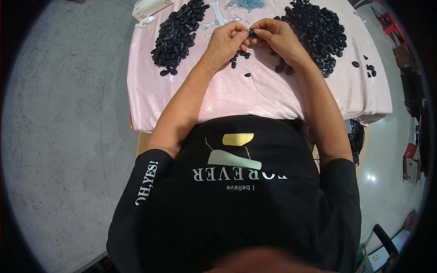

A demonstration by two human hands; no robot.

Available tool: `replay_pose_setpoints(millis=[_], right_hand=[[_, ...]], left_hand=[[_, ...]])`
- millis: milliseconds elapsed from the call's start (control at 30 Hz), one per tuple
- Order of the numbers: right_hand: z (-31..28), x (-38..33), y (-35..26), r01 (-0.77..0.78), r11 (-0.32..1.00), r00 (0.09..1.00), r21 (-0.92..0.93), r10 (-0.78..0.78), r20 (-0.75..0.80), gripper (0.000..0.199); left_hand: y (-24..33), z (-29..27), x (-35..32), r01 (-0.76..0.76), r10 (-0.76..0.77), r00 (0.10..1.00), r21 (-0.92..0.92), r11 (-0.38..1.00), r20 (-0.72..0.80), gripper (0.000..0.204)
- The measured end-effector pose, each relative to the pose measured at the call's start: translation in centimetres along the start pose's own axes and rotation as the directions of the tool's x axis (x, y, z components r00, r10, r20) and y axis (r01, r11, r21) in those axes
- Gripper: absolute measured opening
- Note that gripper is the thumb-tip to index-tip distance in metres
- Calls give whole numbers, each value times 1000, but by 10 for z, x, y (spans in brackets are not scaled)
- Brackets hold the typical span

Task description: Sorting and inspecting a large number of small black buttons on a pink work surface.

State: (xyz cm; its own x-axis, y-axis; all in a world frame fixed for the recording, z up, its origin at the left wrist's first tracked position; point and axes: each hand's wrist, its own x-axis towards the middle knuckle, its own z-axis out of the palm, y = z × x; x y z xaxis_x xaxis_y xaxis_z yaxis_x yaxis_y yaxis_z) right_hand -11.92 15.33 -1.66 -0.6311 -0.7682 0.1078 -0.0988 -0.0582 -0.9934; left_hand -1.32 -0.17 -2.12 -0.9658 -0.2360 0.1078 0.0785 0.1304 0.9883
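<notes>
Between my fingertips at the far middle of the table is a small black part (251, 33), too small to name more exactly. My left hand (226, 42) pinches it from the left, and my right hand (276, 37) from the right. Several loose black pieces (241, 56) lie just under my left hand. To the left spreads a heap of ribbed black pieces (177, 38). On the right is a larger heap of round black pieces with holes (321, 36), close to my right wrist.
A pink cloth (255, 98) with star prints covers the table. Clear-blue small pieces (248, 4) lie at the far edge, and a white box (150, 8) at the far left corner. A few stray black pieces (371, 70) sit at the right. A red stool (392, 27) stands beyond.
</notes>
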Motion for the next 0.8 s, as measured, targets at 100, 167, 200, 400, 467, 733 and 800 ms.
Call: replay_pose_setpoints(millis=[100,167,200,400,467,733,800], right_hand=[[1,0,-1,-1,1000,1000,-27,1,-8,16],[0,1,1,2,1000,1000,-31,-2,-10,16],[0,1,2,-13,999,1000,-29,13,0,17],[-1,2,4,-19,1000,1000,-22,20,22,18],[-1,2,4,-18,999,1000,-28,19,20,18],[0,0,1,-7,1000,1000,10,7,11,15],[0,-1,-1,-6,1000,1000,11,6,9,15]], left_hand=[[0,-1,0,-1,1,1000,9,1000,-1,13],[0,0,0,-2,2,1000,17,1000,0,13],[-1,0,0,-6,6,1000,10,1000,0,13],[-1,-1,0,-18,18,1000,19,1000,3,13],[-1,-1,0,-16,16,1000,30,999,1,13],[-3,-1,1,-5,5,1000,9,1000,3,12],[-3,-1,1,-9,9,1000,11,1000,1,13]])
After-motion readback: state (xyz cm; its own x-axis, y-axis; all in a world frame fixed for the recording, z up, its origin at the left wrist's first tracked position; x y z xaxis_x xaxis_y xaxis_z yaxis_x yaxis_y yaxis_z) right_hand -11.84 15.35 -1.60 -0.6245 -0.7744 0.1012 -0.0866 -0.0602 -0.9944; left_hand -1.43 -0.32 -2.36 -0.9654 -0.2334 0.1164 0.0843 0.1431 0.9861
